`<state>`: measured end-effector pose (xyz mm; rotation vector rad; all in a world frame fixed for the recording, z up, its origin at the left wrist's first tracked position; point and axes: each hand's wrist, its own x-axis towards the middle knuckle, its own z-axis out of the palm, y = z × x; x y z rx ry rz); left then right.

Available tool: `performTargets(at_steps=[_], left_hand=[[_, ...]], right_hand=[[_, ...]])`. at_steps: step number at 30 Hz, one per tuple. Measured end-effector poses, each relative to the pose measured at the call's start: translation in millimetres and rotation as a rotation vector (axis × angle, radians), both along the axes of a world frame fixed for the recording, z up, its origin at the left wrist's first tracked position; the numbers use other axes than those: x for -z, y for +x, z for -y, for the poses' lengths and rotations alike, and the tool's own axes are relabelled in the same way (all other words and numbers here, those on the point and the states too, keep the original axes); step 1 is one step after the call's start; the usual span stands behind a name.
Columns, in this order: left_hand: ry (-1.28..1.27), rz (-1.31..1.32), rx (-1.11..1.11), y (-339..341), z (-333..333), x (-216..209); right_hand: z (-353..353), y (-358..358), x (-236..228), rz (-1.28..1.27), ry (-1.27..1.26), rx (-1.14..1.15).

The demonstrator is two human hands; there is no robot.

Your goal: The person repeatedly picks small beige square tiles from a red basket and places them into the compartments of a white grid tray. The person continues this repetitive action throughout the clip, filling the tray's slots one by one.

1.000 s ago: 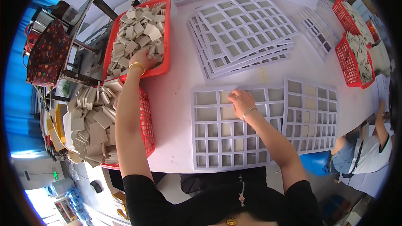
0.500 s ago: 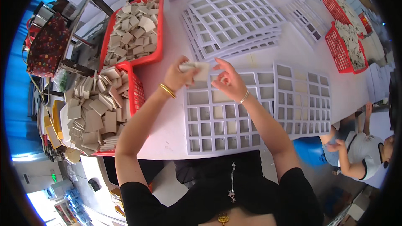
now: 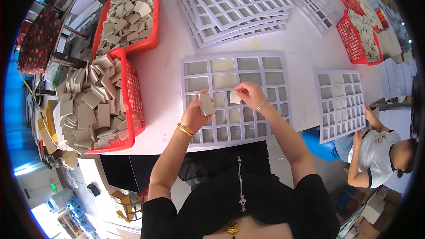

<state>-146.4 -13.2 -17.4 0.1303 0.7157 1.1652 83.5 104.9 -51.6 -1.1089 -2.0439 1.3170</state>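
Beige tiles (image 3: 206,104) lie over the white gridded tray (image 3: 235,66), long axis pointing away from the person, far end leaning slightly left. Curled fingers of the left hand (image 3: 195,114) close around them. Bent inward, the right hand (image 3: 252,95) pinches a smaller tile (image 3: 234,98) by its upper edge.

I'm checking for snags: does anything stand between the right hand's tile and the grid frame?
Nothing visible does: the right hand holds the pale tile over the white grid frame; the left hand is farther left.
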Motion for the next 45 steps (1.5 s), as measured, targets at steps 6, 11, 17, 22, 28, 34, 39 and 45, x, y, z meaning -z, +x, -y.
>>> performTargets(at_steps=[6, 11, 17, 22, 28, 34, 39, 45], left_hand=[[-0.023, -0.123, -0.084, 5.8, 22.9, 7.7], [-0.110, -0.371, -0.175, 10.4, 32.0, 25.2], [-0.079, -0.593, -0.119, 28.6, 30.6, 32.4], [-0.041, -0.623, -0.163, 39.9, 31.1, 22.8], [-0.039, -0.786, -0.463, 18.8, 52.2, 24.3], [-0.072, -1.044, -0.536, -16.1, 88.1, 40.5], [-0.100, -1.263, -0.391, -36.3, 111.2, 66.6], [-0.040, -1.362, -0.245, -27.8, 104.0, 45.0]], right_hand=[[-4.3, -11.5, -1.4, 0.066, -0.091, -0.042], [1.8, -7.6, 17.7, 0.192, 0.494, -0.127], [34.1, -33.0, -49.3, -0.032, -0.080, -0.197], [46.5, -31.5, -45.3, -0.022, -0.083, -0.287], [55.0, -21.1, -19.2, 0.072, -0.107, -0.197], [60.0, -30.9, -8.8, 0.071, -0.182, -0.195], [71.4, -32.1, -3.2, 0.237, 0.386, -0.270], [71.8, -23.7, -13.0, 0.219, 0.496, -0.151]])
